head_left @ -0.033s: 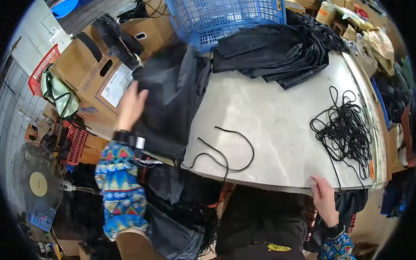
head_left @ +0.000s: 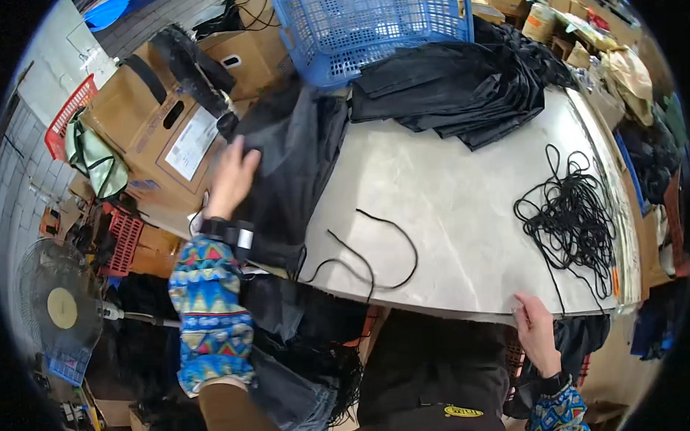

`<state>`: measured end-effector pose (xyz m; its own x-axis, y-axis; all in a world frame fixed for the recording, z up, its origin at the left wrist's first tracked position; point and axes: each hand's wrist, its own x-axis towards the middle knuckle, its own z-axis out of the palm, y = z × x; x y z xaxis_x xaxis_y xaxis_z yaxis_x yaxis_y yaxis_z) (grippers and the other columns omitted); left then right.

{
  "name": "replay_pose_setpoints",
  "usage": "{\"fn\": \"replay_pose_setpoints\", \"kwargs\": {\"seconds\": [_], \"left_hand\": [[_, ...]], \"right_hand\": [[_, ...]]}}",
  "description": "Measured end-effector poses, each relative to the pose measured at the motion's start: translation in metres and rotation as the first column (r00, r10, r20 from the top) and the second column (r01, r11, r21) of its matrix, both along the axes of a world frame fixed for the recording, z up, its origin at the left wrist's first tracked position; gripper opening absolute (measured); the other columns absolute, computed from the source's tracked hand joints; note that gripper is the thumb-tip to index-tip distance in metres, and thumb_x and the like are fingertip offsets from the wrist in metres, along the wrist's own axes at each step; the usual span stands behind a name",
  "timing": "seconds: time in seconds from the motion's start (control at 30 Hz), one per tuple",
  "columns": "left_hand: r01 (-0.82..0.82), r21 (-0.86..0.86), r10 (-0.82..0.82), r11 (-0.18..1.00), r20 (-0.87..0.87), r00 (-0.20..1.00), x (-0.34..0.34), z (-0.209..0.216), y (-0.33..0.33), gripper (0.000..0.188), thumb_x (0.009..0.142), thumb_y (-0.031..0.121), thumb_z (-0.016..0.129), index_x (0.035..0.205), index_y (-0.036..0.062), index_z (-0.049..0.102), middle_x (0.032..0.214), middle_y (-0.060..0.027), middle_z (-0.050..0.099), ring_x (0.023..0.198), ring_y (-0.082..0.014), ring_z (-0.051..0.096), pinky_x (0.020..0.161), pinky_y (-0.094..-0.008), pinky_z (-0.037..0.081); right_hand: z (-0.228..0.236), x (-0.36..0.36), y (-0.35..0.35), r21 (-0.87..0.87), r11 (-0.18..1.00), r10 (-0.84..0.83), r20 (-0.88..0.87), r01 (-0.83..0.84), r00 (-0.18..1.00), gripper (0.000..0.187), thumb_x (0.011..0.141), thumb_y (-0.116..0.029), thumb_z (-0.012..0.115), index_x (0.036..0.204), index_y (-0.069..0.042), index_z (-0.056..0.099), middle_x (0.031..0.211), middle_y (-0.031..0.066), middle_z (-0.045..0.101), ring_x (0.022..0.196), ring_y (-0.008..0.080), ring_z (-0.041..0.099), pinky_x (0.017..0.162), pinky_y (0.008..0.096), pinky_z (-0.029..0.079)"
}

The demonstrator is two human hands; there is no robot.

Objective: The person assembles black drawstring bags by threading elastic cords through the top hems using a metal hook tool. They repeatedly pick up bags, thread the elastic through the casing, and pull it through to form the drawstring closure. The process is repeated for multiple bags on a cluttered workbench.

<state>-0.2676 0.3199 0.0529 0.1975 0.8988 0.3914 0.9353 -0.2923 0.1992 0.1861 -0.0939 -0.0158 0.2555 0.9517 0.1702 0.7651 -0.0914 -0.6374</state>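
At the left side of the table, my left hand (head_left: 233,180) is over the edge of a black fabric piece (head_left: 286,160), fingers apart and holding nothing that I can see. The fabric lies flat and hangs slightly over the table's near edge. My right hand (head_left: 537,334) rests at the table's front edge with its fingers curled together; whatever may be between the fingertips is too small to make out. A loose black cord (head_left: 415,251) curves over the pale tabletop (head_left: 451,212) between the hands. Farther right lies a tangled heap of black cord (head_left: 569,215).
Folded black fabric pieces (head_left: 454,86) are piled at the back, in front of a blue plastic basket (head_left: 376,24). A cardboard box (head_left: 148,139) stands left of the table. A fan (head_left: 59,309) is at the lower left, and black fabric (head_left: 313,391) hangs below the table.
My left hand has shifted a little to the right, farther over the black fabric. My right hand stays at the table edge.
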Motion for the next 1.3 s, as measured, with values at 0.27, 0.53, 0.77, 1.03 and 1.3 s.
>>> {"fn": "replay_pose_setpoints", "kwargs": {"seconds": [0.27,0.53,0.77,1.03,1.3], "left_hand": [[0.275,-0.372,-0.294,0.887,0.004,0.956,0.031,-0.136,0.085,0.067,0.085,0.009,0.055,0.144,0.0292,0.030,0.151,-0.0100,0.025,0.137,-0.0434,0.022,0.105,-0.0636,0.023],[0.239,0.076,-0.228,0.968,-0.128,0.965,0.065,-0.055,0.051,0.019,0.084,0.009,0.057,0.098,-0.0014,0.064,0.092,-0.0173,0.065,0.087,-0.0307,0.063,0.075,-0.0366,0.049],[0.872,-0.487,-0.026,0.049,0.872,0.488,0.254,-0.031,-0.235,0.028,0.094,0.016,0.055,0.116,-0.0015,0.059,0.109,-0.0081,0.065,0.102,-0.0160,0.060,0.092,-0.0268,0.043],[0.932,-0.342,0.442,-0.122,0.822,0.360,0.278,-0.035,-0.287,0.023,0.097,0.013,0.049,0.112,-0.0011,0.058,0.079,-0.0017,0.058,0.062,-0.0059,0.047,0.056,-0.0212,0.039],[0.747,-0.093,0.200,0.658,0.978,-0.055,0.101,0.007,-0.248,0.020,0.097,0.016,0.047,0.103,-0.0014,0.054,0.049,0.0030,0.034,0.038,-0.0055,0.032,0.035,-0.0214,0.025]], "right_hand": [[0.021,0.015,-0.010,-0.104,0.987,-0.121,0.027,0.124,0.992,0.029,0.084,-0.004,0.061,0.112,-0.003,0.056,0.076,0.0159,0.052,0.066,0.0317,0.053,0.059,0.0381,0.043],[0.000,0.056,-0.013,-0.201,0.920,-0.300,0.193,0.337,0.934,0.018,0.087,-0.016,0.059,0.097,-0.002,0.054,0.076,0.0181,0.062,0.071,0.0318,0.064,0.063,0.0393,0.049],[0.055,-0.019,0.018,-0.143,0.986,-0.009,-0.542,-0.081,0.840,0.012,0.088,-0.012,0.063,0.090,-0.001,0.058,0.068,0.0095,0.060,0.058,0.0173,0.054,0.056,0.0295,0.045],[0.059,0.008,0.009,0.003,0.984,0.169,-0.335,-0.179,0.927,0.014,0.086,-0.004,0.058,0.099,-0.002,0.060,0.077,0.0162,0.060,0.070,0.0312,0.061,0.062,0.0366,0.048],[0.012,0.115,0.009,0.261,0.934,-0.277,0.096,0.244,0.956,0.015,0.079,0.000,0.057,0.091,0.001,0.065,0.083,0.0198,0.064,0.078,0.0370,0.062,0.069,0.0397,0.050]]}}
